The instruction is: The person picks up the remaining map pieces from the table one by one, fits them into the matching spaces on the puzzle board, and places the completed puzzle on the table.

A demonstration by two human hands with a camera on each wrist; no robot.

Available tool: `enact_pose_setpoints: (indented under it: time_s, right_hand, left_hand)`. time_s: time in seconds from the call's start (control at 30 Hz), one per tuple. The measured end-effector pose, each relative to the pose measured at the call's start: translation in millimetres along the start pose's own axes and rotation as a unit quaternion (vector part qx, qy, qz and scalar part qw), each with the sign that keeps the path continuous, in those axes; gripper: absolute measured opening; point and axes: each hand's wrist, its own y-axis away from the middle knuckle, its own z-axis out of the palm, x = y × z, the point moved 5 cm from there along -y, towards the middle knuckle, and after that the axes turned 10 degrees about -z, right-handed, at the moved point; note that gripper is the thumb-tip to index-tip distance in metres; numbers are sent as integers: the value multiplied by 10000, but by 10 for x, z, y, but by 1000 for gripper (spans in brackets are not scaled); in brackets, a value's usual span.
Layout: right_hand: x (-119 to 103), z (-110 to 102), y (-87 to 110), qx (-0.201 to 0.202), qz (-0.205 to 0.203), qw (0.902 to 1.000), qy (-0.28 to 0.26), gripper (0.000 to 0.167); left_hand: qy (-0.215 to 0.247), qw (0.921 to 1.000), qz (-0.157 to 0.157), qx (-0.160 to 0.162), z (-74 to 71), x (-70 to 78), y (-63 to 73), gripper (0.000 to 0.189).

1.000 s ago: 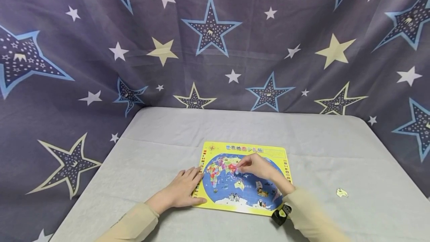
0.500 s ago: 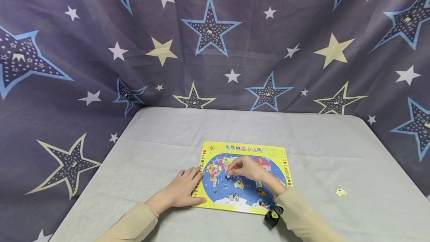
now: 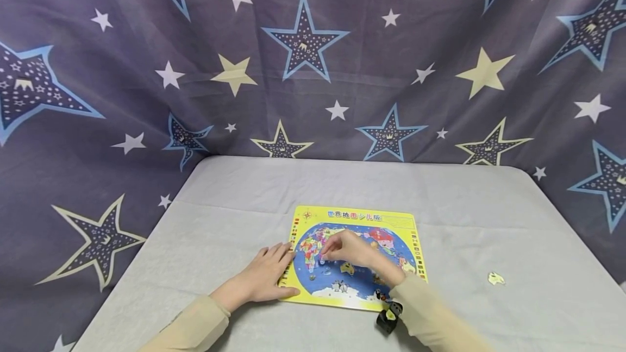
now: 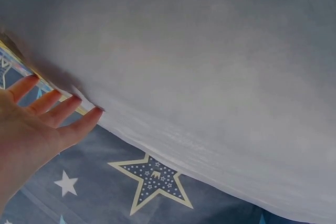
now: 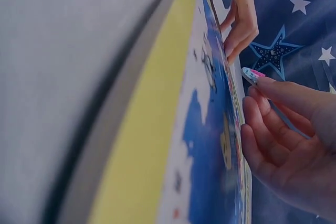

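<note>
A yellow-bordered world map puzzle board [image 3: 337,302] lies on the table in the head view, with coloured pieces on its blue oval. My left hand [image 3: 264,273] rests at its left edge, fingers extended; the left wrist view shows the fingers [image 4: 79,128] spread along that edge. Over the map's left half is my right hand [image 3: 354,249]. In the right wrist view its thumb and index finger pinch a small puzzle piece [image 5: 254,75], light blue and pink, just off the board. The hand hides part of the map in the head view.
A loose pale yellow puzzle piece [image 3: 496,278] lies on the grey table cover [image 3: 235,189], to the right of the board. A black device [image 3: 388,318] is strapped at my right wrist. Star-printed curtain [image 3: 362,86] hangs behind the table and at its sides.
My right hand has moved left across the map with the puzzle piece, uncovering the red and orange areas on the map's right. My left hand has stayed at the board's edge.
</note>
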Motion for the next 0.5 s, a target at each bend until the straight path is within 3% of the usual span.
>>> enact_pose_setpoints:
  time_s: [0.13,0.5]
  right_hand:
    - [-12,40,-27,-49,-48,10000,-49,9]
    - [25,167,-93,-74,-19,9986,529,6]
  left_hand:
    - [8,10000,-8,-30,-11,6,5,85]
    - [5,10000,13,-59,-19,13,6,84]
